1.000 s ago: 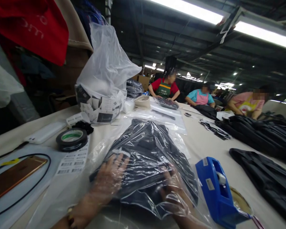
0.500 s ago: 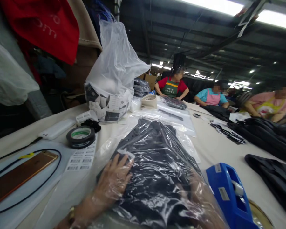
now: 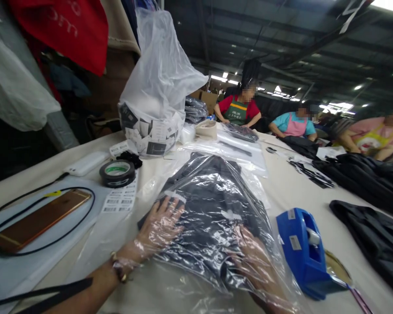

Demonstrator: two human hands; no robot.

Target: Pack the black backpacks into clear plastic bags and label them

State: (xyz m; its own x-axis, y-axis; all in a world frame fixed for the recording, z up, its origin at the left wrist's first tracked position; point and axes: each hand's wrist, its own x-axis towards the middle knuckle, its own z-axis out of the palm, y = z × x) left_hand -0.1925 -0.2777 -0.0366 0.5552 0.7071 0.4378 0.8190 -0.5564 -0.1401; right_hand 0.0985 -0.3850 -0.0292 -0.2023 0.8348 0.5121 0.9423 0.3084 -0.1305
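A dark folded garment [image 3: 209,187] lies in a clear plastic bag [image 3: 196,279] on the table in front of me. My left hand [image 3: 162,222] rests flat on the garment's left side, fingers spread, with shiny film over it. On the other side my right hand [image 3: 252,248] lies with fingers stretched forward, also seen through the film; glare blurs part of it. Both hands look to be inside the bag, over the garment. Small white patches show just beyond the fingertips of each hand; I cannot tell what they are.
Left are a phone [image 3: 42,220] with a cable, black tape [image 3: 117,173] and barcode stickers [image 3: 119,200]. A bag of tags [image 3: 153,126] stands behind them. At right are a blue tape dispenser [image 3: 303,253] and dark garments [image 3: 363,183]. Several people work across the table.
My right hand has moved forward over the garment and shows more plainly. The left hand stays flat on the left side. The view has shifted slightly, showing more of the near table.
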